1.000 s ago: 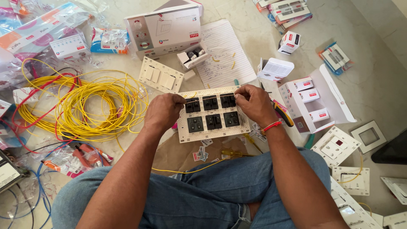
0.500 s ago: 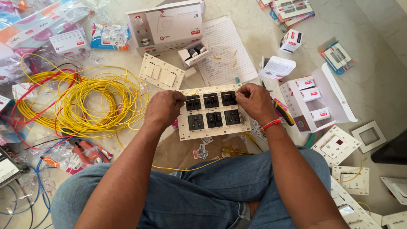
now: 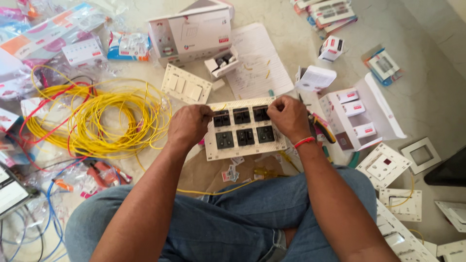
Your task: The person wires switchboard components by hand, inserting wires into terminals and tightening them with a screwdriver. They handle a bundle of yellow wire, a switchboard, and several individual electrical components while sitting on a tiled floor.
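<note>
The left hand [image 3: 190, 125] is curled over the left edge of a white rectangular switch plate fitted with six black modules [image 3: 244, 129], its fingers folded and pressing on the plate's upper left corner, where a short length of thin yellow wire [image 3: 219, 107] shows by the fingertips; whether the fingers actually pinch that wire cannot be told; the right hand [image 3: 287, 116], with a red thread band at the wrist [image 3: 304, 142], is closed in the same way over the plate's upper right corner, fingers bent down onto the top row of modules; the plate lies face-up on the pale floor just in front of the person's crossed legs in blue jeans [image 3: 233, 223], partly over a piece of brown card [image 3: 204, 172]; just beside the right hand lie pliers with red and yellow handles [image 3: 320, 127]; to the left of the left hand spreads a large loose coil of yellow wire [image 3: 104, 119], with red strands through it; above the plate lie a cream switch panel with rocker switches [image 3: 186, 83], a lined sheet of paper [image 3: 259, 60] and a white cardboard box [image 3: 190, 35]; to the right stands an open white carton holding small boxes [image 3: 361, 116]; several white frame plates [image 3: 383, 166] lie further right.
</note>
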